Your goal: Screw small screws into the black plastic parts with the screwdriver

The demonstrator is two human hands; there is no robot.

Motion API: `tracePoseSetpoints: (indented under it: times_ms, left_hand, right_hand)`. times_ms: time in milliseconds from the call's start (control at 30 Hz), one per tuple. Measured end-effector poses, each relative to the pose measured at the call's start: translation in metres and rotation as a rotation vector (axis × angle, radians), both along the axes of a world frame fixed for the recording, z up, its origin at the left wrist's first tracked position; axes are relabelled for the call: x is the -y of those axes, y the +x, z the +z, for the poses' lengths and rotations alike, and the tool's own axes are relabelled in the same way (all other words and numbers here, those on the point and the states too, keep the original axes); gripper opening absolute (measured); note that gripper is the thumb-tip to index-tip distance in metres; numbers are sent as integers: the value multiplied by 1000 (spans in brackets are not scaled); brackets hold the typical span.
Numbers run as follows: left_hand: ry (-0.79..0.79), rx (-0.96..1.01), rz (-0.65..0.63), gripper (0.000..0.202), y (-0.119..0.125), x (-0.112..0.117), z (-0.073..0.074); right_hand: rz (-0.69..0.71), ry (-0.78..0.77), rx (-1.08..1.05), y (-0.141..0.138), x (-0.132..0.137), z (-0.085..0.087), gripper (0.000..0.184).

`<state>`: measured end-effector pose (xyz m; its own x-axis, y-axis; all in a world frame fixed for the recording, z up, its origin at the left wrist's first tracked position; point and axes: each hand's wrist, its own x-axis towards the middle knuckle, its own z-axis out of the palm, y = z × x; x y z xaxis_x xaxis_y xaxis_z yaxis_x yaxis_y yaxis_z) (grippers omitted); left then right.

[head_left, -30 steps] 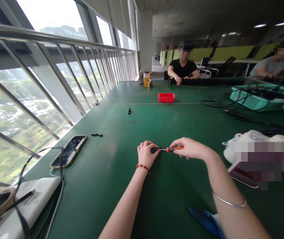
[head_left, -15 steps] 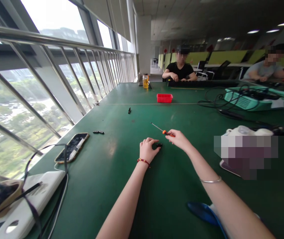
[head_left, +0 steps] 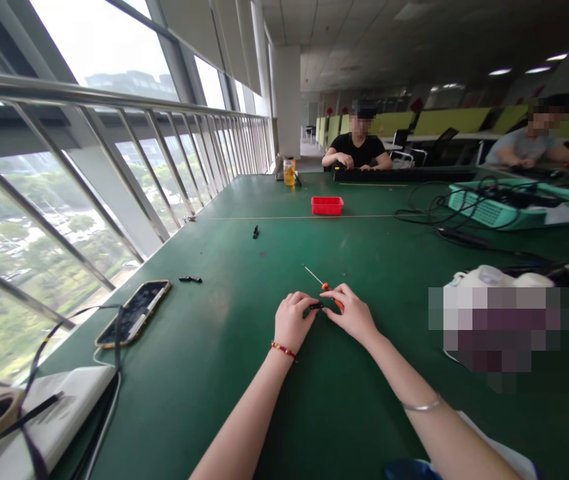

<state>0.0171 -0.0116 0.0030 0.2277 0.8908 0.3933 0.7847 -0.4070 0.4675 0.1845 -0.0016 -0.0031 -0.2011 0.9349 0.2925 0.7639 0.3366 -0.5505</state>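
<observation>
Between thumb and fingers my left hand (head_left: 294,321) pinches a small black part (head_left: 316,305) just over the green table (head_left: 204,393). My right hand (head_left: 350,316) is closed around the orange and black handle of a screwdriver (head_left: 325,287), whose thin shaft points away and to the left. The right thumb and fingertip are close to the right end of the black part; whether they touch it I cannot tell. Two similar black pieces lie apart on the table, one (head_left: 190,279) to the left and one (head_left: 255,232) farther off.
A phone (head_left: 134,313) and a white power strip (head_left: 49,413) with cables lie at left. A red tray (head_left: 327,206), a jar (head_left: 289,172) and a teal basket (head_left: 489,215) of cables stand farther away. Right is a white object (head_left: 489,293), partly blurred. Two people sit beyond.
My right hand has come down and closer to my left hand, bringing the screwdriver with it. My left hand has raised the small black part slightly. The view has tilted up a little.
</observation>
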Motion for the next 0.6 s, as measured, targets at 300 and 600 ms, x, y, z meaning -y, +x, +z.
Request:
tracePoseSetpoints:
  times_ms: [300, 600]
  left_hand:
    - [50, -44, -78, 13, 1, 2, -1]
    - [-16, -29, -169, 19, -6, -2, -2]
  right_hand:
    - [58, 27, -20, -1, 1, 2, 17]
    - [87, 21, 54, 0, 3, 4, 15]
